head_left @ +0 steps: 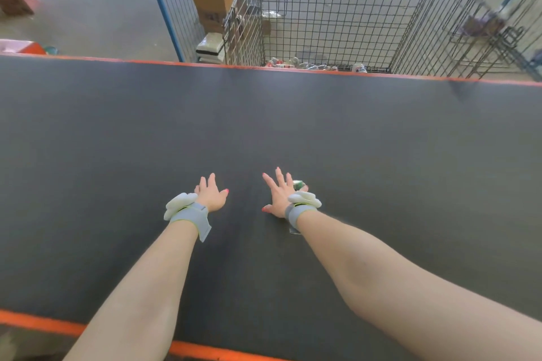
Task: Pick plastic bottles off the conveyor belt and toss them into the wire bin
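Observation:
Both my arms reach out over the dark conveyor belt (293, 126). My left hand (211, 194) hovers with fingers spread and holds nothing. My right hand (278, 193) is also spread, palm down, low over the belt. A small green and white object (298, 184), perhaps part of a bottle, peeks out just beyond the right hand's fingers; most of it is hidden. The wire bin (337, 9) stands past the belt's far edge, with several bottles (311, 65) lying at its bottom.
Orange strips edge the belt near (38, 322) and far (293, 68). Left of the bin stand a blue-framed wire cage (164, 9) and cardboard boxes (212, 0). More wire racks (498, 29) stand at the right. Folded-back white gloves hang at both wrists.

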